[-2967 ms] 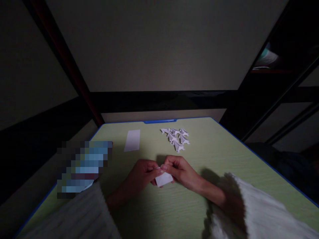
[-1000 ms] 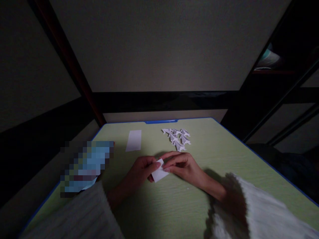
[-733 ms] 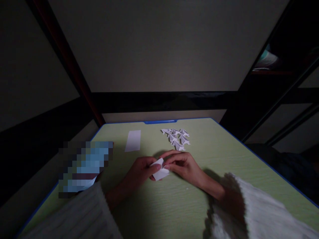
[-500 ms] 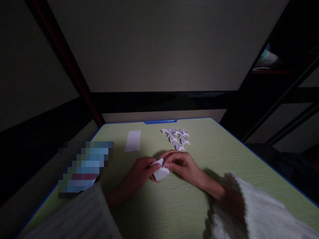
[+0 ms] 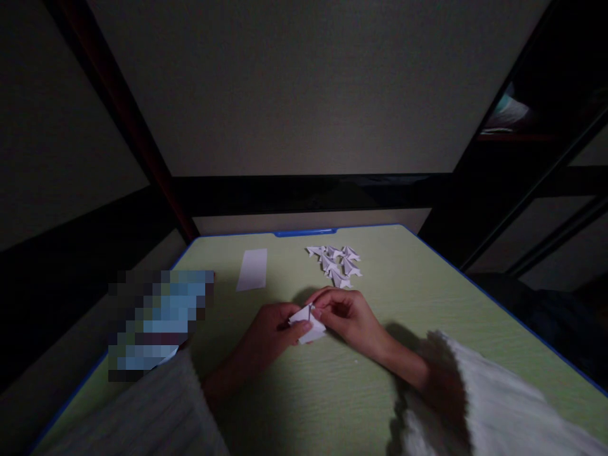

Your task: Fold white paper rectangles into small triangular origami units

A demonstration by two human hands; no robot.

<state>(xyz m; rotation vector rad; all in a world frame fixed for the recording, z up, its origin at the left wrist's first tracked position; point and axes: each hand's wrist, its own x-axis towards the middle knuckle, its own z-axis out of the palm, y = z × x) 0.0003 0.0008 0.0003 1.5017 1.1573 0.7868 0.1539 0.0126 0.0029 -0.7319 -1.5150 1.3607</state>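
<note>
A small folded piece of white paper [image 5: 311,332] is held between both hands above the table, with creases and flaps showing on its upper face. My left hand [image 5: 277,329] grips it from the left, thumb lying across its front and fingers behind. My right hand [image 5: 349,311] pinches the upper right flap between thumb and fingers. Beyond the hands lie several folded white paper figures [image 5: 335,263] with pointed ends, grouped close together. Part of the held paper is hidden by the thumbs.
The pale green table [image 5: 413,285] has a blue rim and a blue handle piece [image 5: 304,232] at its far edge. A flat white paper sheet [image 5: 253,269] lies back left. A blurred-out blue object [image 5: 164,323] rests at the left edge. A panelled wall [image 5: 308,95] stands behind.
My left thumb has slid across to the middle of the paper. My right thumb has pressed in nearer the top, and the raised flap there now lies flatter.
</note>
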